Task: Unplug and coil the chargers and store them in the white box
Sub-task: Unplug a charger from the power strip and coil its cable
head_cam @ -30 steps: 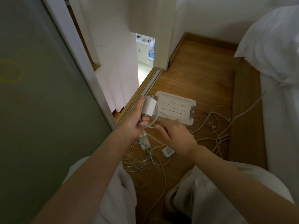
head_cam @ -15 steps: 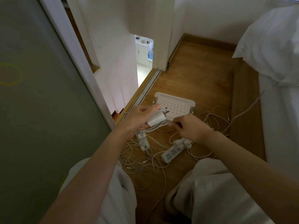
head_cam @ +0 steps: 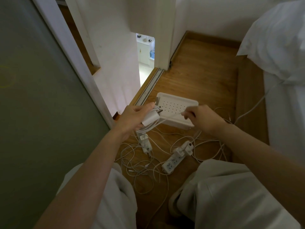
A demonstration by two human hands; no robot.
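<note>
Fingers of the left hand [head_cam: 133, 116] clamp the white plastic charger brick [head_cam: 151, 117] and its coiled white cord [head_cam: 148, 128], while at three o'clock the right hand [head_cam: 204, 119] pinches the cord's taut end, the white perforated plastic box [head_cam: 179, 103] lying just beyond at twelve.

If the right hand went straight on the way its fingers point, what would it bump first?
Probably the white charger gripped in the left hand. The right hand pinches the cable and points left at it; the white box seems to lie lower.

box [head_cam: 177, 107] on floor beyond both hands, power strip [head_cam: 171, 162] nearer, cables [head_cam: 140, 164] left of it
</note>
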